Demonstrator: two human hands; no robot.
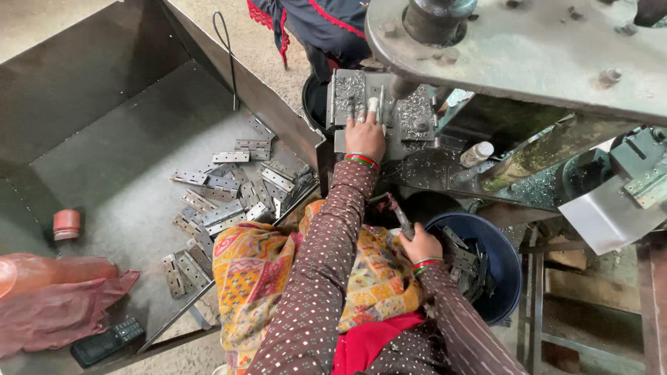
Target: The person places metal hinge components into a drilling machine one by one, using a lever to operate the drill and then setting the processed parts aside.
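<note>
My left hand (365, 132) reaches forward onto the grey die block (347, 97) of a press machine, fingers resting on a metal piece there; one finger is wrapped in white. Lower down, my right hand (419, 244) is closed around a dark metal hinge piece (401, 217) above the rim of a blue bucket (511, 278) that holds several dark hinge parts. Both wrists carry red and green bangles. A yellow patterned cloth (253, 278) lies over my lap.
A large metal tray (104, 160) at left holds several grey hinges (222, 201), a red cap (67, 223), a pink cloth (55, 312) and a black phone (104, 342). The press's heavy head (528, 48) overhangs the die. Another person in dark clothing (319, 28) stands beyond it.
</note>
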